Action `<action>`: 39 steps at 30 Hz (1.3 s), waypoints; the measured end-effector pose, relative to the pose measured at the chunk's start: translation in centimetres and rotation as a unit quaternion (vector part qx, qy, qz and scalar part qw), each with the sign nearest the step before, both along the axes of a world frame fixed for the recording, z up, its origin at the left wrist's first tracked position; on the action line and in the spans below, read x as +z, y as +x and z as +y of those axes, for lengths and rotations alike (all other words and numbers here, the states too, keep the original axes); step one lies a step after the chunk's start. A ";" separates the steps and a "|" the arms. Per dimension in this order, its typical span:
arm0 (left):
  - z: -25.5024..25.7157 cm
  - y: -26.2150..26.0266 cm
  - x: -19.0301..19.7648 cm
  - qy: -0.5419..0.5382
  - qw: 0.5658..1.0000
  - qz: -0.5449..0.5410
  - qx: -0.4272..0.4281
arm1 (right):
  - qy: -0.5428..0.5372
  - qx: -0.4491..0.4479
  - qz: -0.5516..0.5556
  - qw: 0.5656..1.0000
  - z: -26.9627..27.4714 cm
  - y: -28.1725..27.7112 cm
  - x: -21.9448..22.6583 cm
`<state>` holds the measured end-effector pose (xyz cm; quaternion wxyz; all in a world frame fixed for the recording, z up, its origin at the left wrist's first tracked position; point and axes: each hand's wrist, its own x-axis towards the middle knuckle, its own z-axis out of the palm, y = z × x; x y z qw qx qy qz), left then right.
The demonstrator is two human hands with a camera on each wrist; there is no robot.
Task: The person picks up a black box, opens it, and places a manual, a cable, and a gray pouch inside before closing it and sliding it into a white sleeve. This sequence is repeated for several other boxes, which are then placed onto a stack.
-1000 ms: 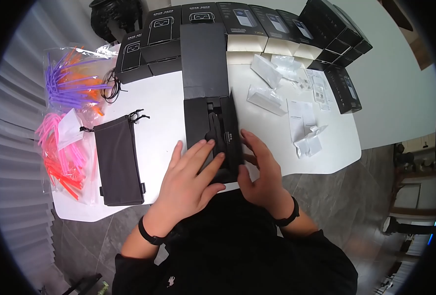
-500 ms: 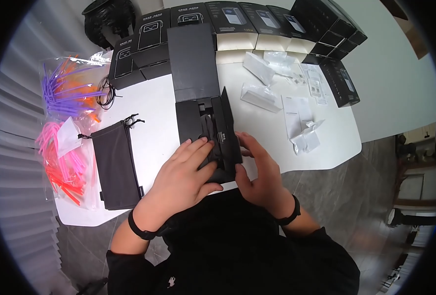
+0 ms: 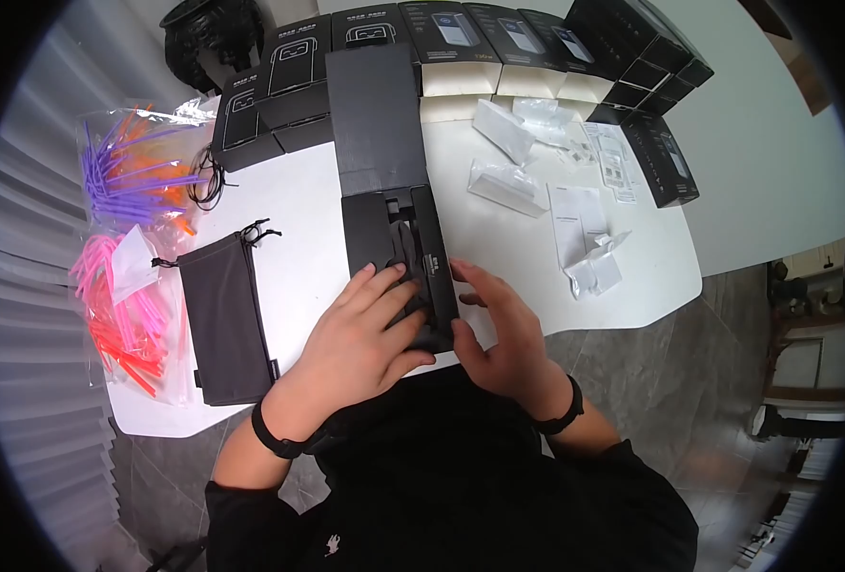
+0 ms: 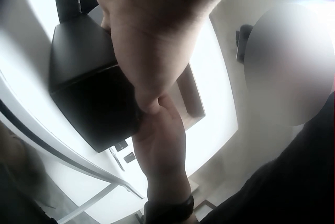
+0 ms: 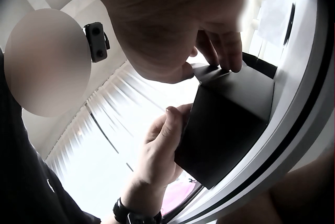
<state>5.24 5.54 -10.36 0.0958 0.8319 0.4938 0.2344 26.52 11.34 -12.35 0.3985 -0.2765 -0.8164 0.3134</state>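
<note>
A long black box point(image 3: 365, 229) sits near the table's front edge, its lid point(image 3: 377, 143) folded back on the far side. Inside lies a dark, long-shaped item point(image 3: 402, 240) beside a black strip with small white print point(image 3: 432, 265). My left hand point(image 3: 360, 329) rests across the box with extended fingers over that item, covering its near part. At the box's right side, my right hand point(image 3: 508, 334) touches the wall with fingertips and thumb spread apart. The right wrist view shows its fingers point(image 5: 230, 51) against the box side point(image 5: 246, 90).
Black boxes point(image 3: 298, 57) line the back. Left lie a dark drawstring pouch point(image 3: 227, 319), a black cord point(image 3: 209, 181) and bags of purple point(image 3: 122, 181) and pink strips point(image 3: 108, 262). Plastic wrappers point(image 3: 506, 188), a paper sheet point(image 3: 575, 214) and a small box point(image 3: 669, 164) lie right.
The black panel along the box's right side, tilted outward half a second ago, now lies in against the box. My right hand has moved slightly left with it; my left hand stays over the item.
</note>
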 end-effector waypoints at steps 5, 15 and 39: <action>0.0 0.1 0.4 -0.037 0.999 -0.010 0.004 | 0.014 0.005 -0.014 1.000 0.0 -0.2 0.5; -0.2 0.7 -0.4 -0.012 0.998 -0.030 0.046 | 0.083 0.040 -0.067 0.993 0.8 -0.5 0.4; -4.3 2.1 -1.6 0.007 0.994 0.037 0.102 | -0.317 -0.052 0.044 0.946 15.7 -9.0 2.4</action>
